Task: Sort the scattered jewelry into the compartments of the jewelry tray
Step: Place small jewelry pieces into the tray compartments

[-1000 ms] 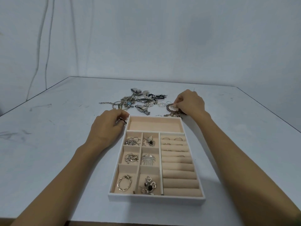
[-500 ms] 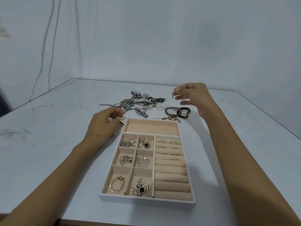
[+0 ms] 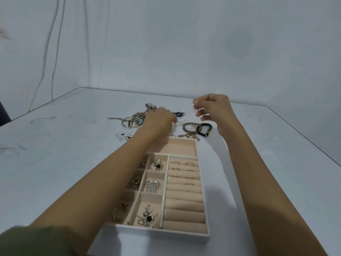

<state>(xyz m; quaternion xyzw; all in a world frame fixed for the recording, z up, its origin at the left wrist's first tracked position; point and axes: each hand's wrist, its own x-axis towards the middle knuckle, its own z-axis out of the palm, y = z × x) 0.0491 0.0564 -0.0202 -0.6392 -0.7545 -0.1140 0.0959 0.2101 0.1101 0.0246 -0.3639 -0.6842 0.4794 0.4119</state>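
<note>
Beige velvet lines the jewelry tray point(image 3: 200, 183), a long rectangle on the white table point(image 3: 55, 163) whose long axis runs from the viewer toward the scattered jewelry pile point(image 3: 136, 117) at its far end. Six small square compartments on its left side, one wide compartment point(image 3: 181, 147) across the far end, ring rolls point(image 3: 184, 198) down the right. Right hand point(image 3: 215, 112) is up off the table, fingertips pinched on a small silver piece point(image 3: 196, 108). Left hand point(image 3: 159, 122) reaches over the tray into the pile, palm down; its grip cannot be made out. Two bracelets lie just beyond the tray: a metal one point(image 3: 191, 126) touching a dark beaded one point(image 3: 205, 129).
</note>
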